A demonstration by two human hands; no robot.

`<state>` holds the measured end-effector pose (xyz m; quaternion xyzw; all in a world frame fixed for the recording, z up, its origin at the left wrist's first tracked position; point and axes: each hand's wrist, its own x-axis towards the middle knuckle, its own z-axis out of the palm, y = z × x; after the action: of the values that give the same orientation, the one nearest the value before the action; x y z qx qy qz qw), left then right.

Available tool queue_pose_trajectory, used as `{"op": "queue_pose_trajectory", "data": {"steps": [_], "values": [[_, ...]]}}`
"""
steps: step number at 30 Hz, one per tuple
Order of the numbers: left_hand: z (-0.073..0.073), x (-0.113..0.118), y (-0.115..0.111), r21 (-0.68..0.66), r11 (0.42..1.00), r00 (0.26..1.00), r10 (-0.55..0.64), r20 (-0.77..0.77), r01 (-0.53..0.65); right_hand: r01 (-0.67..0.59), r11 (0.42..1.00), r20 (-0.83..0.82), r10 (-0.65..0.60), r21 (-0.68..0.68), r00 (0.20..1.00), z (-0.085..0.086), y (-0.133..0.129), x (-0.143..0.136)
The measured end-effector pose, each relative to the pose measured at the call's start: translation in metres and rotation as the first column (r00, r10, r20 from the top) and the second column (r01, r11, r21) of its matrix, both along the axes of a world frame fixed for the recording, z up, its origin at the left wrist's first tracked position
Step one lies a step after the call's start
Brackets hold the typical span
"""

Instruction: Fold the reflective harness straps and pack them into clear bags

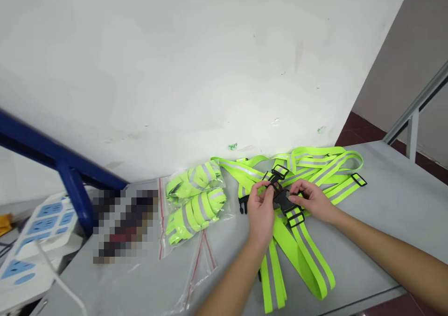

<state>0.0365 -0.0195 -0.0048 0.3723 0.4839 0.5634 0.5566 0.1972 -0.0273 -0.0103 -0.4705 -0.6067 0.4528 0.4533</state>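
Yellow-green straps with silver stripes [310, 250] lie in a loose heap on the grey table [381, 199], their lower loops reaching towards its front edge. Among them, a black plastic buckle [285, 203] sits between my two hands. My left hand [262, 208] pinches the buckle's upper left part, near a black slider [280, 170]. My right hand [310, 199] has its fingertips closed on the buckle's right side. Below it, another black slider [296, 220] holds a strap. A black prong clip [242, 204] rests just left of my left hand.
Clear bags with rolled straps [196, 215] lie left of the heap, and an empty clear bag [198, 271] lies nearer. Further left are a pixelated item [126, 227], a blue metal bar [73, 190] and white power strips [45, 227]. A white wall [210, 73] stands behind.
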Motion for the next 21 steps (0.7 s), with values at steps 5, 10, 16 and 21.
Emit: {"op": "queue_pose_trajectory", "data": {"steps": [5, 10, 16, 21], "values": [[0.0, 0.0, 0.002, 0.065, 0.997, 0.997, -0.043, -0.066, 0.047, 0.004, 1.0, -0.062, -0.003, 0.021, 0.998, -0.002, 0.002, 0.002], [0.002, 0.001, -0.001, 0.164, 0.986, 0.967, 0.009, -0.254, 0.034, 0.027, 0.999, -0.081, -0.024, 0.044, 0.996, -0.006, 0.004, 0.004], [0.003, -0.002, -0.007, 0.267, 0.961, 0.902, 0.059, -0.428, 0.064, 0.043, 0.999, -0.153, -0.045, -0.015, 0.987, -0.002, 0.002, 0.001], [0.001, -0.002, -0.009, 0.251, 0.962, 0.905, 0.01, -0.426, 0.108, 0.085, 0.995, -0.206, -0.092, -0.043, 0.974, 0.001, 0.001, 0.0]]}}
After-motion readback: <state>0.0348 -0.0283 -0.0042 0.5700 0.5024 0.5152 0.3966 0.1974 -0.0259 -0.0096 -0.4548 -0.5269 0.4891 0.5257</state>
